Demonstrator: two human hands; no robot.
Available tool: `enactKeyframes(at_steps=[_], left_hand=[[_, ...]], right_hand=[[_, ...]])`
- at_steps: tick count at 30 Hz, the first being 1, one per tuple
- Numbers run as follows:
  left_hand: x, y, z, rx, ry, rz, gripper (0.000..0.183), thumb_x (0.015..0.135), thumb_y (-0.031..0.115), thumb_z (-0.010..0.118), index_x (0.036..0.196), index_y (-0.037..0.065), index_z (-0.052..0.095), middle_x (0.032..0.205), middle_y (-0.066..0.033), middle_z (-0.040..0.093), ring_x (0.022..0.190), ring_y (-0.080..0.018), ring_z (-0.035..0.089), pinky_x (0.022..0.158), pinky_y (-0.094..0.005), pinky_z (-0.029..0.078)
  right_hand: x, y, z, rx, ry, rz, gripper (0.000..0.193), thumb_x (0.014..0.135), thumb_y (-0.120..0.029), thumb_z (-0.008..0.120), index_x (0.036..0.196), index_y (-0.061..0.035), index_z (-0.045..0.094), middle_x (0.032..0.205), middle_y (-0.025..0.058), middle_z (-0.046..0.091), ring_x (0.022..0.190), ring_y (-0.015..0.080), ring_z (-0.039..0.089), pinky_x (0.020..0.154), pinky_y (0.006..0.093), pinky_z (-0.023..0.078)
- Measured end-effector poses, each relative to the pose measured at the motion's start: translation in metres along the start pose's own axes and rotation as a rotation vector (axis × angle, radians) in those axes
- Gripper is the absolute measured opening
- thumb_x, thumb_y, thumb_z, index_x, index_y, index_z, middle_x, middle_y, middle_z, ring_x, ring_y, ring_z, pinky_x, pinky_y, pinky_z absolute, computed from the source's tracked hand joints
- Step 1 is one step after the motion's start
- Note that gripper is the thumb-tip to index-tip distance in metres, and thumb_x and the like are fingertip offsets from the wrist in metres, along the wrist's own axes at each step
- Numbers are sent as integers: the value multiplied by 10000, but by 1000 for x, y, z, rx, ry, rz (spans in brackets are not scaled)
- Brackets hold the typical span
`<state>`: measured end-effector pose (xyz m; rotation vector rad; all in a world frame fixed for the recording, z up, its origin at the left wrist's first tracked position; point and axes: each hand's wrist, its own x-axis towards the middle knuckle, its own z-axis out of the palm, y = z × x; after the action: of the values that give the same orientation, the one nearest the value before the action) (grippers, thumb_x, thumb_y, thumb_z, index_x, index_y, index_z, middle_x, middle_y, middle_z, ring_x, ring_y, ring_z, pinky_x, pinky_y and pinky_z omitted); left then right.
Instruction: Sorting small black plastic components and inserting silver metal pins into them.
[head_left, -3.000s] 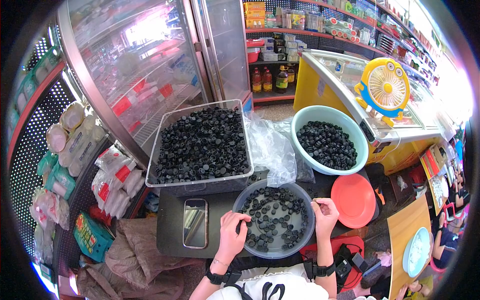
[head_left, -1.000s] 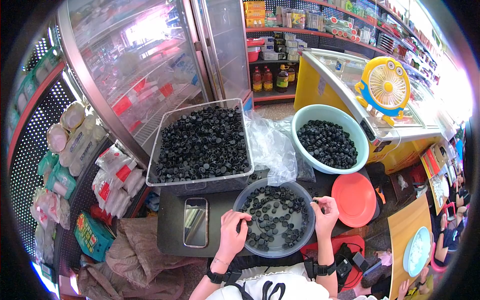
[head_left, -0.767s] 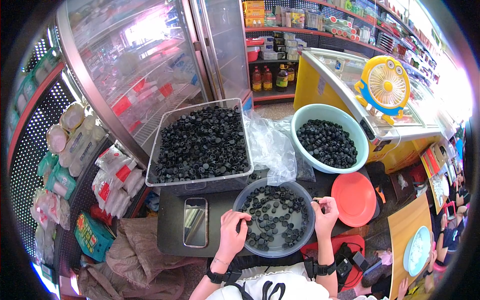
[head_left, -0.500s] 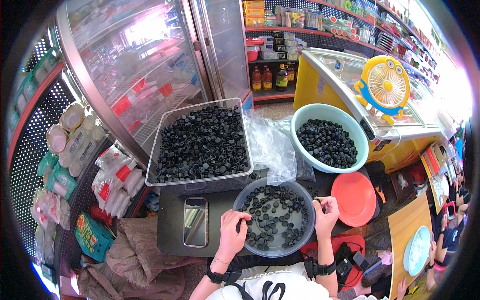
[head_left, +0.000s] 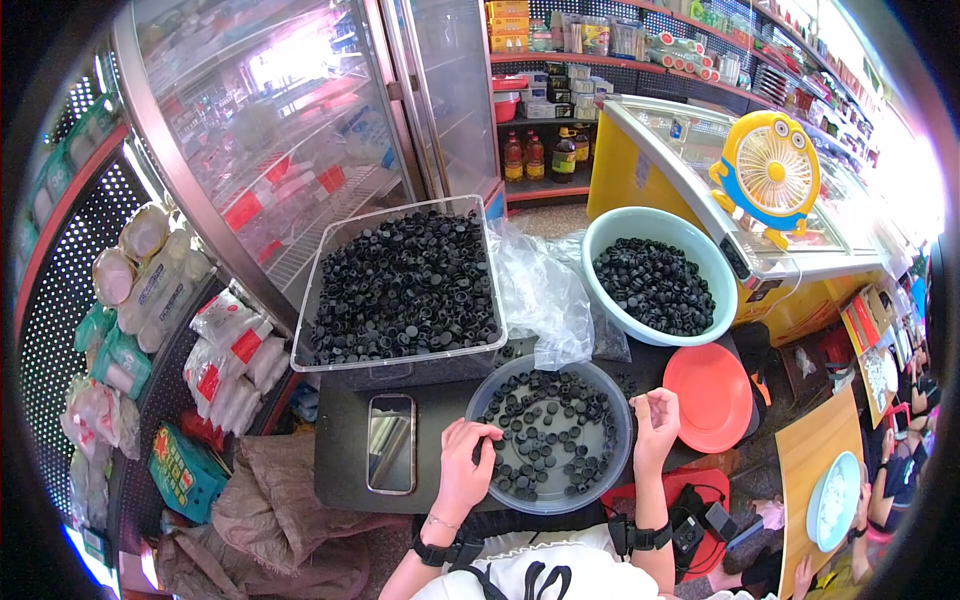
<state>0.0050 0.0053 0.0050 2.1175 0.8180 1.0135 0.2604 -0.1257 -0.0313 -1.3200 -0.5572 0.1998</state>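
Note:
A round translucent tub [head_left: 553, 503] sits at the near edge of the dark table, with small black plastic caps [head_left: 540, 465] scattered over its bottom. At its left rim is my left hand [head_left: 466, 462], fingers curled and closed; a dark bit shows by the thumb, too small to name. My right hand [head_left: 655, 428] is pinched just outside the right rim, and what its fingertips hold cannot be made out. Behind the tub, a large clear rectangular bin [head_left: 400, 368] is heaped with black caps. A pale green basin [head_left: 612, 318] at the back right holds more black pieces.
A phone [head_left: 391, 445] lies left of the tub. Clear plastic bags [head_left: 548, 290] are bunched between bin and basin. A red plate [head_left: 708, 400] is on the right. Beyond stands a freezer [head_left: 640, 170] with a yellow fan [head_left: 773, 172]. Other people work at far right.
My right hand has shifted slightly to the right, off the tub's rim. My left hand and the containers look the same.

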Motion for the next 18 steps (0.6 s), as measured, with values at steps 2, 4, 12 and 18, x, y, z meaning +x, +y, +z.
enactKeyframes(at_steps=[2, 4, 12, 18], left_hand=[[0, 1, 0, -5, 2, 2, 112, 908, 17, 599, 975, 67, 673, 927, -62, 701, 978, -274, 667, 1112, -484, 393], [0, 0, 0, -5, 1, -2, 113, 906, 16, 599, 973, 67, 675, 922, -62, 701, 973, -273, 668, 1111, -484, 394], [0, 0, 0, -2, 3, 0, 116, 903, 15, 598, 970, 66, 677, 917, -61, 701, 966, -271, 669, 1109, -483, 397], [0, 0, 0, -4, 1, -4, 116, 904, 15, 596, 970, 67, 677, 917, -61, 701, 965, -266, 670, 1113, -483, 393]], right_hand=[[0, 0, -1, 4, 6, -1, 182, 970, 2, 676, 1085, -41, 543, 934, 24, 632, 868, 93, 615, 821, 237, 473], [-1, 3, -2, -50, -9, -21, 188, 967, 1, 677, 1087, -48, 541, 883, -8, 584, 812, 65, 573, 752, 215, 445], [-2, -7, 1, -85, -9, -18, 204, 939, 27, 683, 1069, -54, 548, 817, -48, 477, 724, 29, 459, 661, 199, 366], [-2, -9, 1, -116, -16, -19, 213, 925, 40, 684, 1063, -56, 552, 783, -66, 451, 692, 20, 415, 629, 200, 314]])
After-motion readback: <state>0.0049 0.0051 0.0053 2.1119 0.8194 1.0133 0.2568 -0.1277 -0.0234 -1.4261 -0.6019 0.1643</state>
